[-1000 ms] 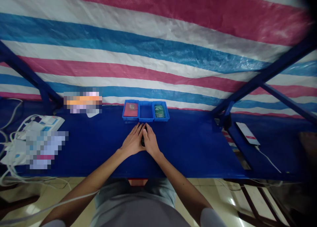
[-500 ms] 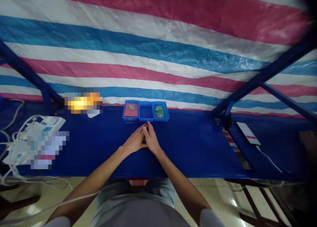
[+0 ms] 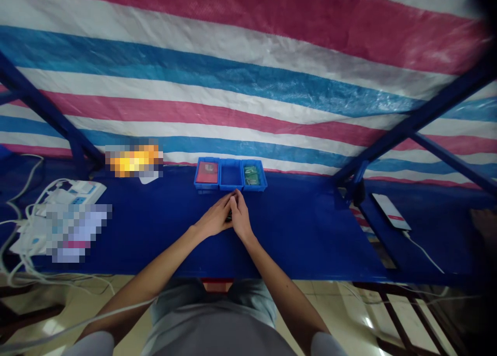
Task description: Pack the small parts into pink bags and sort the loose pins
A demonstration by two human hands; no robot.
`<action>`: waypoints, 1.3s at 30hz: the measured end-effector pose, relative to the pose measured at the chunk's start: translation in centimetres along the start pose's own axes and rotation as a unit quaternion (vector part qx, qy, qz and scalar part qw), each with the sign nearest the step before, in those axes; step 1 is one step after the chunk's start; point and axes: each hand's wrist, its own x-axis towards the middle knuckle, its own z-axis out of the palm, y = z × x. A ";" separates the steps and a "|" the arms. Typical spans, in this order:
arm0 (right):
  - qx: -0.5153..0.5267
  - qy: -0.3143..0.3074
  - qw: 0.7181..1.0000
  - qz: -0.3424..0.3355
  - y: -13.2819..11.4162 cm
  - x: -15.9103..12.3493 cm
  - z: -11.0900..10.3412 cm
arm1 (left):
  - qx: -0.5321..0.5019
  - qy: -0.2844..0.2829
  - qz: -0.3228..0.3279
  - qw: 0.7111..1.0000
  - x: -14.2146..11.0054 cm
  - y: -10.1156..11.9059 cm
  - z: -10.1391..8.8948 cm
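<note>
Since a second ago, your left hand (image 3: 215, 217) and right hand (image 3: 241, 216) have crept toward the middle tray (image 3: 230, 174) and gone from flatter to tented. Fingertips (image 3: 234, 194) now meet just short of that tray's front wall, apparently not touching it.

Grip: together, both hands closed around a small dark object (image 3: 229, 217) just in front of the middle tray. Only a sliver shows between the palms now, less than earlier. Can't tell its shape, which hand bears it, or whether it's clamped or only cupped.

Around the middle tray: the left tray (image 3: 201, 173) touches it and holds a red card (image 3: 206, 172). The right tray (image 3: 263, 175) touches it on the other side and holds green pieces (image 3: 250, 175), too small to name. All three sit at the far edge of the blue bench (image 3: 310, 231).

Well left of the middle tray: a white power strip (image 3: 91, 190) with white cables (image 3: 27, 174). Well right: a phone (image 3: 390, 211) lying on the bench, a white cable (image 3: 425, 253) running from it. Behind the middle tray: a striped tarp (image 3: 248, 86).
</note>
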 end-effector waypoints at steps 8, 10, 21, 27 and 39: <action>0.036 0.038 0.999 -0.001 -0.5 -0.5 -1.4 | 0.009 0.007 -0.042 0.999 -0.5 0.3 -1.1; 0.034 0.045 0.998 0.001 -0.5 -0.5 -1.8 | -0.007 0.007 -0.052 0.999 -0.8 0.5 -1.6; -0.022 0.046 0.999 -0.009 0.0 -1.3 -5.5 | -0.031 0.153 -0.139 0.978 -4.1 -0.5 -5.3; -0.197 -0.057 0.970 -0.128 -0.7 -3.0 -8.5 | -0.009 0.057 -0.140 0.989 -6.2 -1.3 -6.4; -0.302 -0.163 0.914 -0.219 0.5 -3.7 -9.2 | 0.041 -0.008 -0.151 0.988 -4.7 -2.1 -5.8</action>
